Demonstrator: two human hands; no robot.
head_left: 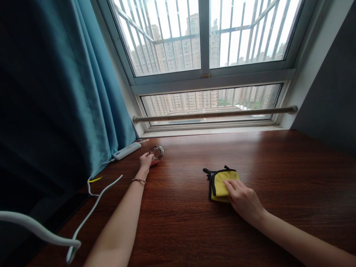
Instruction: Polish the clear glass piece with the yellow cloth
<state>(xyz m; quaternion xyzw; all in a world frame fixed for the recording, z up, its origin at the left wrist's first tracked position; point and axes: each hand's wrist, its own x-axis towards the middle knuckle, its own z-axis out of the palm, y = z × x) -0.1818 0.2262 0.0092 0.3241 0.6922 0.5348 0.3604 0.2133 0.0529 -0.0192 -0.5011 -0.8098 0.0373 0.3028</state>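
My left hand (145, 161) reaches far forward across the dark wooden desk (278, 178) and its fingers are closed on a small shiny metal object (157, 152) with a reddish part beneath it. A beaded bracelet circles that wrist. My right hand (242, 199) lies flat on a folded yellow cloth (219, 181) with black trim, fingers stretched over its near right corner. The cloth rests flat on the desk, near the middle.
A white power strip (126, 151) lies at the desk's back left, its white cable (91, 211) trailing toward me. A teal curtain (63, 92) hangs on the left. A metal rail (214, 114) runs along the barred window behind the desk.
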